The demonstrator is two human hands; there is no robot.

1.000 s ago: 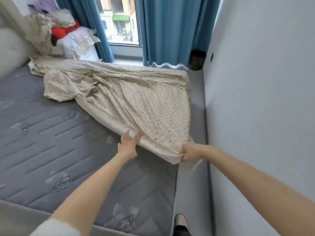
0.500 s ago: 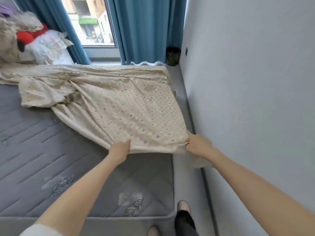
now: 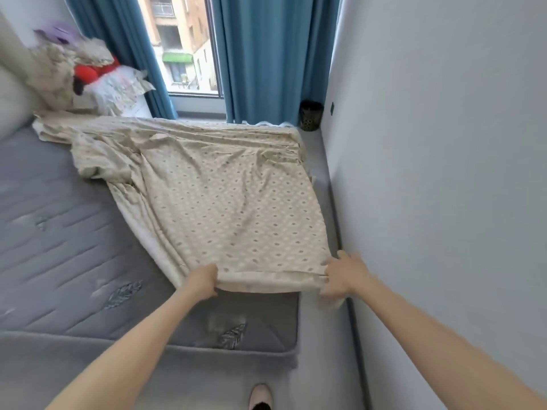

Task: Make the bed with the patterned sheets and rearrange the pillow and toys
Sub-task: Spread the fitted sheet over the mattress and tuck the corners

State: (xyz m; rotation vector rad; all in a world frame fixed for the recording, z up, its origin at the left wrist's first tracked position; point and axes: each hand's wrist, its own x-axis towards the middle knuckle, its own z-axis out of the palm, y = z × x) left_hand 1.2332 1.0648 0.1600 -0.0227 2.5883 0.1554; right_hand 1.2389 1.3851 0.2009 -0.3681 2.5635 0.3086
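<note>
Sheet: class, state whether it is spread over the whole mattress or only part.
Only part. The sheet covers the wall side, rumpled at the far end; bare mattress shows to its left.

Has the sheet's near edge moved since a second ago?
Yes. The sheet edge has come closer to the mattress foot end.

Open across bare mattress (image 3: 59, 247) left and near. Hemmed on the right by wall (image 3: 444, 173), with only a narrow grey strip (image 3: 324, 335) between. Blocked far left by heap of pillow and toys (image 3: 88, 81), far right by bin (image 3: 310, 115).
</note>
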